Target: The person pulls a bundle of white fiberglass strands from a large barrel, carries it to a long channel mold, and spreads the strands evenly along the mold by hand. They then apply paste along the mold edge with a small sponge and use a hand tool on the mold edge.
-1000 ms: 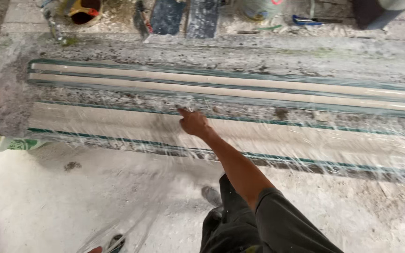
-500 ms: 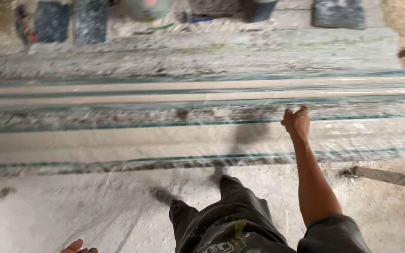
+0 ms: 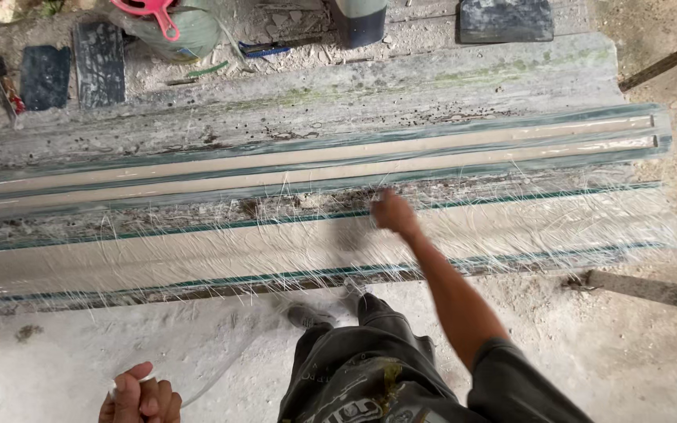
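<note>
Glass fibre strands lie spread over the long mould (image 3: 291, 176), white and wispy, hanging past its near edge along most of the length I can see. My right hand (image 3: 392, 211) is pressed onto the near strip (image 3: 197, 254) just in front of the mould's ridge, blurred, so I cannot tell how far its fingers are spread or whether it has hold of anything. My left hand (image 3: 139, 395) is well back from the mould, closed around something small and white. By my reckoning the mat is laid, while pressing it down goes on.
</note>
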